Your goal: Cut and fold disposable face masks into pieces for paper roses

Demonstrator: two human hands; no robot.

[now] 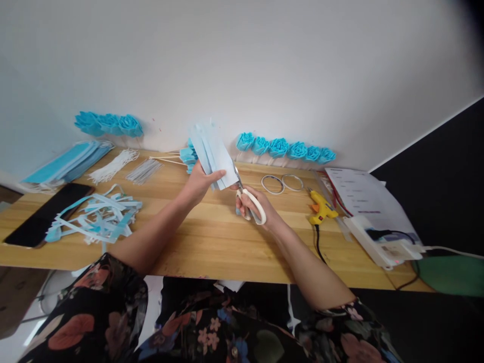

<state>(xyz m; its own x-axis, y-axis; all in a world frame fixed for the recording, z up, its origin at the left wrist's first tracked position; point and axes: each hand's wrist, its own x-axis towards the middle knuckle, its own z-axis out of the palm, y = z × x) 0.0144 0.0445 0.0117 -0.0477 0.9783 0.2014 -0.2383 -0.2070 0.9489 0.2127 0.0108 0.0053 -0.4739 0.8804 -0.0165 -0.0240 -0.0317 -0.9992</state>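
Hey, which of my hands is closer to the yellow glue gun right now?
Your right. The right hand, holding the scissors, is left of the glue gun, apart from it; the left hand, gripping pale blue material, is farther left.

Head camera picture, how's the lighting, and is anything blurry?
Head view: soft, even light without harsh shadows; head view: unfocused dark patch, top right corner; head view: printed sheet too soft to read; head view: pleated face mask, hazy at its upper end against the wall.
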